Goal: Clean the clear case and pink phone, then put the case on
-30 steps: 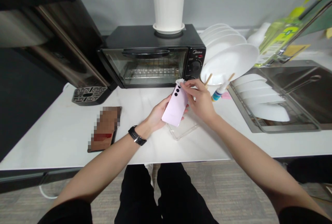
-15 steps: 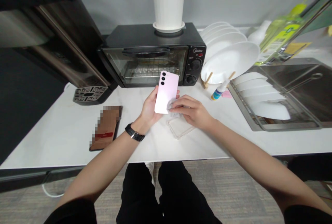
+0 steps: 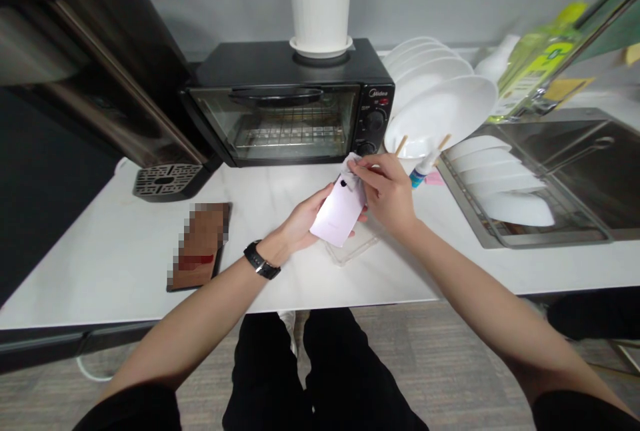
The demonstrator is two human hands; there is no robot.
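Observation:
A pale pink smartphone (image 3: 339, 216) lies tilted in my left hand (image 3: 303, 221), its back facing up and my fingers wrapped round its sides. My right hand (image 3: 390, 191) pinches a thin greyish-white cloth (image 3: 350, 168) and presses it on the phone's upper end. The cloth covers most of the camera lenses; one dark lens shows below it. Under the phone, a clear phone case (image 3: 353, 250) rests on the white counter (image 3: 295, 284), partly hidden by the phone and my hands.
A black toaster oven (image 3: 290, 124) stands behind my hands, a white pot on top. To the right are a small spray bottle (image 3: 423, 171), racked white plates (image 3: 445, 111) and a sink with bowls (image 3: 505, 181). A partly blurred-out flat dark-edged object (image 3: 200, 244) lies left, near a drink machine (image 3: 170, 178).
The phone has turned clockwise and shifted right and down. My right hand has carried the cloth from the phone's lower end up to its camera end.

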